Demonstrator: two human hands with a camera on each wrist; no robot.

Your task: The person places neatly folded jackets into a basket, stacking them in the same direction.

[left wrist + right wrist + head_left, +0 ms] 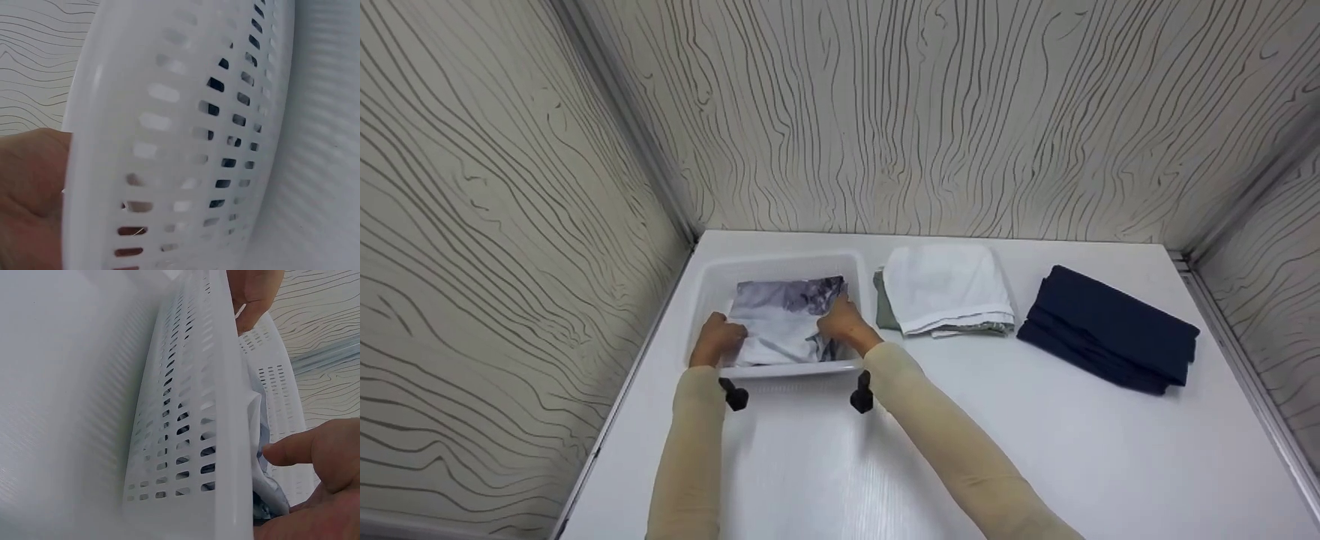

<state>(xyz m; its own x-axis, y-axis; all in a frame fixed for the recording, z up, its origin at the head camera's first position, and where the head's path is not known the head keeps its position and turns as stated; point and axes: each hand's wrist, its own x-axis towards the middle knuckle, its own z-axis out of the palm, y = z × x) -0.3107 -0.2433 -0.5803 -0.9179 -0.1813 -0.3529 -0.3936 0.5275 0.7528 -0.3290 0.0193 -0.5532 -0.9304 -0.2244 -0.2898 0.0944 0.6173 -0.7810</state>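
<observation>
A folded shirt-like garment (pixel 780 319), grey-purple with a dark print and a white lower part, lies in a white perforated plastic basket (pixel 791 370). At the garment's left edge is my left hand (pixel 718 341), thumb over the cloth and fingers down its side. My right hand (pixel 842 324) grips the right edge. In the right wrist view its thumb (pixel 292 448) touches the cloth, while the other fingers are partly hidden behind the basket rim. The basket wall (pixel 169 124) hides most of the left hand in the left wrist view.
Right of the basket, a folded white cloth (pixel 949 289) lies over a green one (pixel 886 304). Farther right is a folded navy garment (pixel 1110 330). Patterned panels (pixel 885 120) enclose the white table (pixel 802 465) at the back and sides.
</observation>
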